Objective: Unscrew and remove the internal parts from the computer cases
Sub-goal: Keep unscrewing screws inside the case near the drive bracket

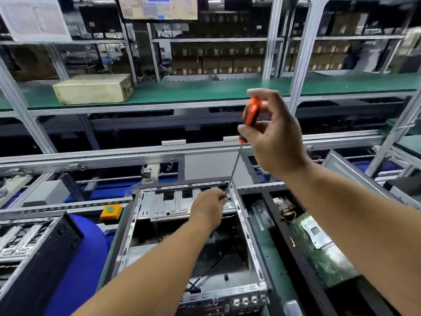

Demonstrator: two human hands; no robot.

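Note:
An open computer case (243, 226) with a bare metal frame lies in front of me on the workbench. My right hand (273, 137) grips the orange and black handle of a long screwdriver (250, 110), held high. Its thin shaft (233, 172) slants down to the case's far right corner. My left hand (208, 207) reaches into the case there, its fingertips pinching at the shaft's tip. A black cable (205, 274) lies on the case floor.
A second computer case (34, 245) lies at the left beside a blue surface (84, 258). A green circuit board (319, 242) lies at the right. A yellow box with a green button (111, 211) sits behind. A cardboard box (93, 88) rests on the green shelf above.

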